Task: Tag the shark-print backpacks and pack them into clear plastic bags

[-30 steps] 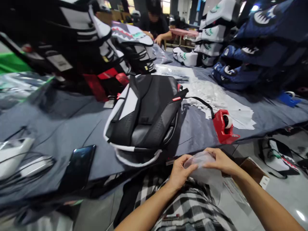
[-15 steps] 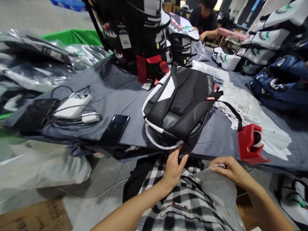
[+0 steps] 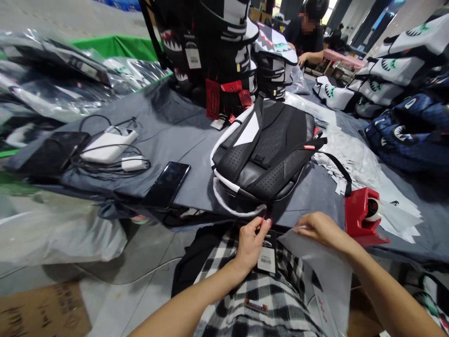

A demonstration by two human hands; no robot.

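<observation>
A black and white backpack (image 3: 268,150) lies at the table's front edge, its shoulder straps facing up. My left hand (image 3: 250,241) is closed in a pinch on the red cord of a hang tag (image 3: 267,257); the tag dangles below the fingers, its white barcode label showing. Just above that hand is a wrapped, whitish loop (image 3: 228,206) at the near end of the backpack. My right hand (image 3: 321,231) pinches the upper edge of a translucent plastic bag (image 3: 329,276), which hangs down over my checked clothing.
A red tape dispenser (image 3: 361,220) stands right of the backpack, beside white paper pieces (image 3: 400,215). On the left lie a phone (image 3: 171,182) and a white power bank (image 3: 110,142) with cables. Stacked backpacks (image 3: 217,47) rise behind. A co-worker (image 3: 308,40) is at the back.
My left hand has gone from open fingers by the wrapped loop to pinching the tag's red cord, and the tag now shows. My right hand has shifted slightly left and up with the plastic bag.
</observation>
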